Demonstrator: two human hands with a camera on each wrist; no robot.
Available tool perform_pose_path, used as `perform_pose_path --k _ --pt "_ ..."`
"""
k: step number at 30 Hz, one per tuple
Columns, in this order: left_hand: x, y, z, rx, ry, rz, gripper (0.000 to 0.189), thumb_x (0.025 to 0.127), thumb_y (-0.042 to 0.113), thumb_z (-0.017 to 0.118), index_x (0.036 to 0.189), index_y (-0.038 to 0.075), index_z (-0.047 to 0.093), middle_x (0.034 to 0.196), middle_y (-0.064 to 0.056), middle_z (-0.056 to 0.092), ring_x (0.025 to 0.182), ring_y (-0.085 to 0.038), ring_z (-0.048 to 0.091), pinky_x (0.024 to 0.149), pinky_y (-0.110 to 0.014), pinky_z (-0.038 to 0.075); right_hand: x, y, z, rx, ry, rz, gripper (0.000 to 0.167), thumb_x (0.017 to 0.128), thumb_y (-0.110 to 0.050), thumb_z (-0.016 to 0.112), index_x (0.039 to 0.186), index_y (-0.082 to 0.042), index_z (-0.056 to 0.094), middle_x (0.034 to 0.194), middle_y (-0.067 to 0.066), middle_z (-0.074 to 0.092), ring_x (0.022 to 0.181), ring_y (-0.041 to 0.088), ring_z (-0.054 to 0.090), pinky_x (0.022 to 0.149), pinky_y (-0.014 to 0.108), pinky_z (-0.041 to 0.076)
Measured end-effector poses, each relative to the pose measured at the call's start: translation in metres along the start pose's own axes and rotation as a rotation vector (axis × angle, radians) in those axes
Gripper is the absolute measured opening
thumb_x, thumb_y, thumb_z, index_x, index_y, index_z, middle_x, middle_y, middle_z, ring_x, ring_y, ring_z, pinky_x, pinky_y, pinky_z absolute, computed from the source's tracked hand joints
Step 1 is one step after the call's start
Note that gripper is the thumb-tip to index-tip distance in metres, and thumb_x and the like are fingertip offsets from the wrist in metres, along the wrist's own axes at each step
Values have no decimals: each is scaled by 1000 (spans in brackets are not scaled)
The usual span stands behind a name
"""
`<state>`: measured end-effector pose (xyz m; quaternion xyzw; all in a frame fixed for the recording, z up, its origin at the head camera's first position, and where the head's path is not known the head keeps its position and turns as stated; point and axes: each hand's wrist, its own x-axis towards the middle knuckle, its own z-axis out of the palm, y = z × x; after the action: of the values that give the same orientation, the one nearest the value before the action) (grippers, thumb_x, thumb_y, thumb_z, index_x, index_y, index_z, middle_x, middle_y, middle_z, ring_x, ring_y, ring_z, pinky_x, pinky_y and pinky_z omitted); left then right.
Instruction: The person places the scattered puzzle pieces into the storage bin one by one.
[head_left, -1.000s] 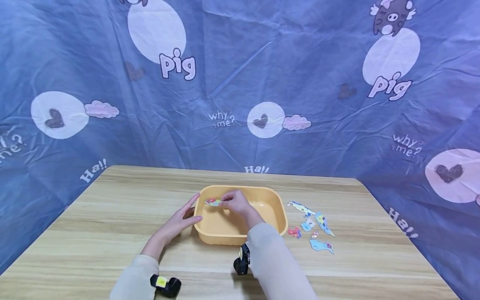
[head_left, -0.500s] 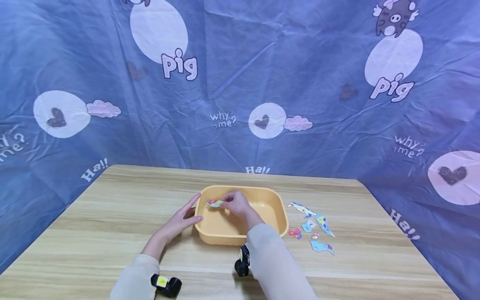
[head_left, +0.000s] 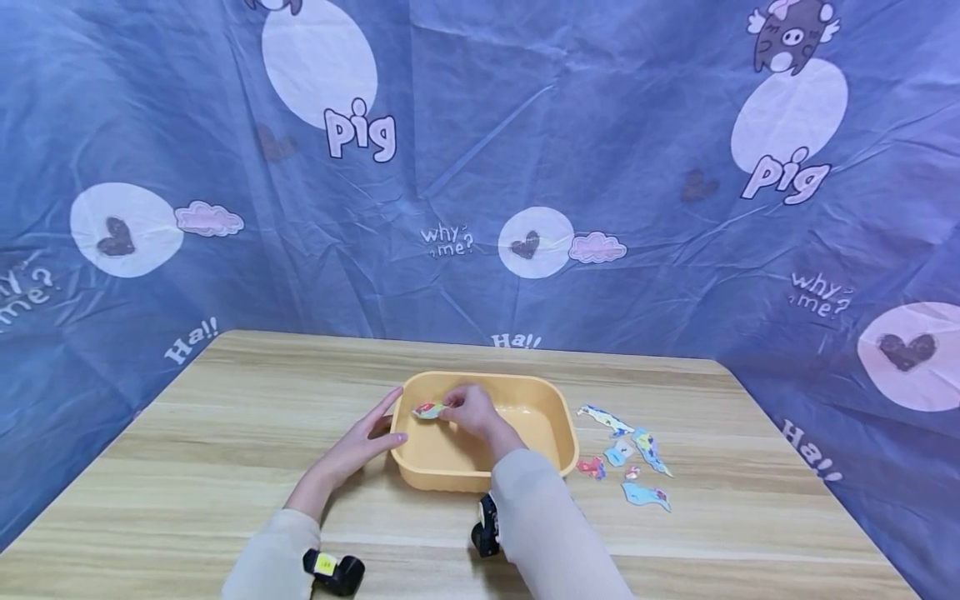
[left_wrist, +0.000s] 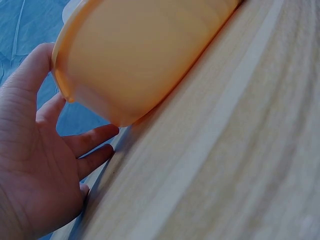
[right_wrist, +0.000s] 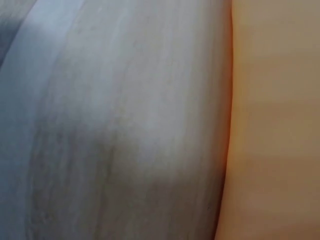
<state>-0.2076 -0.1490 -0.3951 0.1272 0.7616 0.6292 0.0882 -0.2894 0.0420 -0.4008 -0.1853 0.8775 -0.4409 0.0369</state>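
The tray (head_left: pixel 450 481) is glowing yellow-orange, the cutout (head_left: pixel 427 411) inside is flashing red and green, pale grain is striping the table (head_left: pixel 225 467)!

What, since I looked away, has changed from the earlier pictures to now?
The right hand still pinches the multicolored cutout, which seems to have dipped slightly inside the orange tray. Nothing was released. The left hand and loose cutouts stayed put.

The orange wall of a tray (right_wrist: pixel 275 120) fills the right side, its edge running top to bottom in a reddish line. Left of it spreads a wooden surface (right_wrist: pixel 135 100), blurred, with streaky grain, a pale band and darker, shadowed patches.
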Motion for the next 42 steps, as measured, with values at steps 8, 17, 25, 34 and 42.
perform_pose_path --k 8,17,25,34,42 --pt "7 -17 -3 -20 13 15 68 84 11 55 139 18 17 129 -25 34 118 -33 32 96 -48 19 34 55 21 -27 -5 -68 9 73 -15 68 73 -7 64 68 1 56 64 15 50 56 25 42" --pt "11 -29 -4 -8 27 12 67 83 16 56 139 23 19 129 -23 35 118 -31 33 95 -48 21 46 79 29 0 6 -147 12 73 -18 68 79 -8 65 70 0 57 64 11 51 54 23 42" --pt "11 -30 -4 -17 37 15 68 83 14 57 139 20 19 129 -24 34 118 -32 32 95 -48 22 1 2 -6 -1 7 -66 18 76 -4 63 88 9 60 77 11 57 70 17 51 63 24 43" --pt "12 -29 -3 -2 45 16 67 82 17 58 138 23 21 129 -23 35 118 -31 32 96 -47 20 -3 -4 -22 6 21 -44 23 75 -6 64 93 7 61 79 9 58 74 18 52 66 25 44" --pt "3 -9 0 3 33 10 67 83 10 55 139 14 17 129 -26 32 118 -35 30 96 -49 19 -6 -12 -36 -18 37 -52 22 75 -7 64 94 5 63 79 11 60 73 18 54 62 23 44"
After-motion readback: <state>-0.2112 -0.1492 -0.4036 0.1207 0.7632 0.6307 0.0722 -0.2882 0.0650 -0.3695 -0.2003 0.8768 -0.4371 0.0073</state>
